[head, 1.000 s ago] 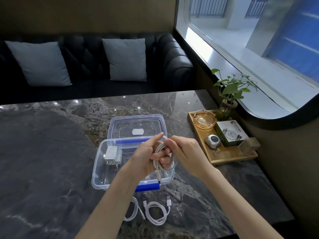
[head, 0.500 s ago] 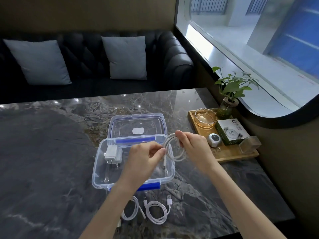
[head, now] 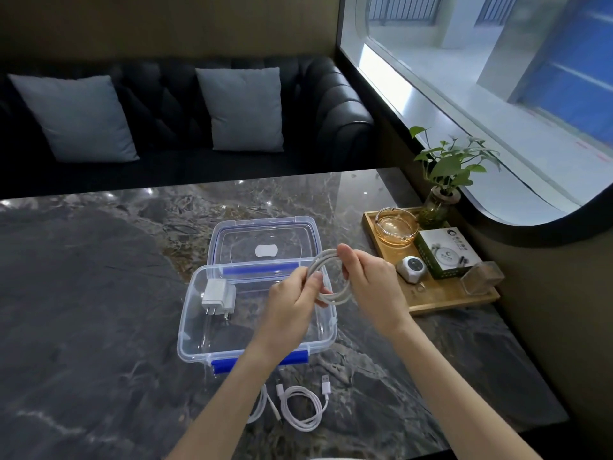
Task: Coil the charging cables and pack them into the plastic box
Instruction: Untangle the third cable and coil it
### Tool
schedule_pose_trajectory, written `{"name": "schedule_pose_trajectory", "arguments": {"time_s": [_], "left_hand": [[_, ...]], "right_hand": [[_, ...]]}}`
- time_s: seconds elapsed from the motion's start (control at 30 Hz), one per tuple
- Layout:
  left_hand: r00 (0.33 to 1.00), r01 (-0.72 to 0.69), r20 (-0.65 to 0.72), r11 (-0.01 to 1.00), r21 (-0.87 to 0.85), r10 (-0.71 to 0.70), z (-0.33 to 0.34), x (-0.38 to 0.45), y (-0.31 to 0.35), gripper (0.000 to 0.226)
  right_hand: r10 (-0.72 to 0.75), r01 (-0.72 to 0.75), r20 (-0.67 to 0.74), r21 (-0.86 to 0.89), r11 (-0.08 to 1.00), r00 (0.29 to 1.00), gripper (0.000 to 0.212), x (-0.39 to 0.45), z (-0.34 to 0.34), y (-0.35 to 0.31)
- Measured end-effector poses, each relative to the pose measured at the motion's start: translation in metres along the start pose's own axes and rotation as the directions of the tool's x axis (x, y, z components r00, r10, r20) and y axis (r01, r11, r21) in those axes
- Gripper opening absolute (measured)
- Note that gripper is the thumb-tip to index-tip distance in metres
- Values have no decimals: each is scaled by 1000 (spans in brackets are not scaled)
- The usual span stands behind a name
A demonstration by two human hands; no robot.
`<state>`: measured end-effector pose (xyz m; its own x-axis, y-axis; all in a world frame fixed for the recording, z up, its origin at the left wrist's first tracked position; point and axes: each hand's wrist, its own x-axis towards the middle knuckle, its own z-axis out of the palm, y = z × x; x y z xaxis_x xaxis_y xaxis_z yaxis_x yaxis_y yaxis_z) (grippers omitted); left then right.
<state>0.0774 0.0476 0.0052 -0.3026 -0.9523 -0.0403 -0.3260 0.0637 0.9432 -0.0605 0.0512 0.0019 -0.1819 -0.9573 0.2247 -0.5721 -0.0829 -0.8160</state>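
Observation:
A white cable coil (head: 335, 295) is held above the right end of the clear plastic box (head: 192, 340). My left hand (head: 292, 303) pinches the coil's left side and my right hand (head: 371, 287) grips its right side. Inside the box lies a white charger plug (head: 217, 295). The box's clear lid (head: 265, 240) lies flat behind it. In front of the box, on the marble table, a second coiled white cable (head: 303, 406) lies with its USB end showing. A third white cable (head: 262, 405) is partly hidden under my left forearm.
A wooden tray (head: 454, 302) at the right holds a glass ashtray (head: 396, 224), a green-and-white carton (head: 446, 252), a small white device (head: 411, 268) and a clear holder. A potted plant (head: 444, 180) stands behind it. A black sofa with grey cushions lies beyond the table.
The hands moved apart and up from a tight bundle over the box's near edge; the cable now forms a wider round loop held between them, further back and right.

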Motion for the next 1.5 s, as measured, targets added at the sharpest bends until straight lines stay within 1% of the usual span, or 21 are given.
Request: {"name": "schedule_pose_trajectory", "arguments": {"time_s": [0.13, 0.3, 0.43, 0.57, 0.63, 0.73, 0.77, 0.8, 0.83, 0.87, 0.9, 0.93, 0.97, 1.0, 1.07, 1.13, 1.17, 1.23, 1.3, 1.37, 1.5], "left_hand": [[991, -26, -131, 983, -182, 2, 10, -2, -4, 25], [960, -51, -277, 961, -271, -27, 18, -2, -8, 25], [948, -20, -300, 923, -385, -104, 24, 1, -9, 23], [948, 54, -238, 843, -535, -211, 26, 5, -10, 22], [954, 65, -224, 865, -498, -201, 23, 6, -13, 24], [963, 34, -243, 946, -322, -117, 16, 7, -19, 26], [969, 22, -232, 963, -270, -87, 14, 7, -21, 27], [975, 16, -213, 972, -235, -68, 13, 6, -22, 27], [980, 14, -190, 977, -213, -56, 12, 6, -22, 27], [985, 13, -167, 980, -199, -47, 11, 6, -22, 26], [988, 11, -148, 982, -189, -40, 10, 7, -23, 26], [990, 11, -134, 983, -185, -37, 11, 7, -22, 27], [991, 14, -125, 981, -191, -39, 11, 7, -22, 27], [992, 21, -121, 977, -210, -47, 11, 7, -22, 28], [993, 45, -95, 962, -270, -73, 12, 7, -21, 27], [994, 76, -52, 948, -309, -97, 12, 7, -22, 25], [993, 92, -43, 944, -315, -111, 12, 7, -22, 24], [989, 111, -54, 941, -321, -135, 11, 7, -24, 23], [986, 115, -85, 950, -289, -145, 9, 7, -26, 25], [985, 109, -100, 962, -249, -138, 7, 7, -26, 25], [986, 94, -113, 963, -253, -126, 6, 9, -20, 27]], "right_hand": [[36, -31, -62, 80, 996, 997, 42, -5, 11, -2], [36, -35, -7, 79, 996, 999, 46, -6, 15, -2], [92, -91, -5, 103, 991, 996, 42, -7, 18, -3], [175, -174, 11, 183, 968, 985, 45, -7, 17, -2], [205, -214, 75, 140, 967, 976, 47, -7, 14, -1], [184, -162, 117, -176, 971, 976, 40, -3, 3, -3], [178, -151, 134, -190, 970, 975, 37, -1, -3, -6], [186, -164, 165, -136, 977, 969, 36, 2, -9, -10], [218, -218, 208, -24, 976, 953, 35, 4, -15, -16], [265, -308, 274, 126, 943, 924, 33, 8, -20, -21], [303, -409, 363, 261, 875, 881, 32, 11, -24, -25], [311, -483, 446, 349, 803, 839, 31, 13, -26, -28], [286, -508, 504, 385, 770, 815, 31, 14, -27, -29], [236, -488, 539, 392, 780, 809, 28, 14, -27, -30], [124, -374, 573, 342, 862, 810, 16, 12, -24, -29], [51, -230, 555, 259, 938, 830, 12, 7, -18, -27], [29, -163, 511, 221, 961, 859, 14, 5, -14, -24], [-6, -49, 352, 149, 988, 936, 14, 0, -6, -21], [-40, 19, 211, 102, 995, 977, 14, -4, 0, -18], [-53, 36, 142, 115, 993, 989, 18, -7, 2, -13], [3, -26, 86, 271, 962, 996, 21, -10, 4, -7]]}}
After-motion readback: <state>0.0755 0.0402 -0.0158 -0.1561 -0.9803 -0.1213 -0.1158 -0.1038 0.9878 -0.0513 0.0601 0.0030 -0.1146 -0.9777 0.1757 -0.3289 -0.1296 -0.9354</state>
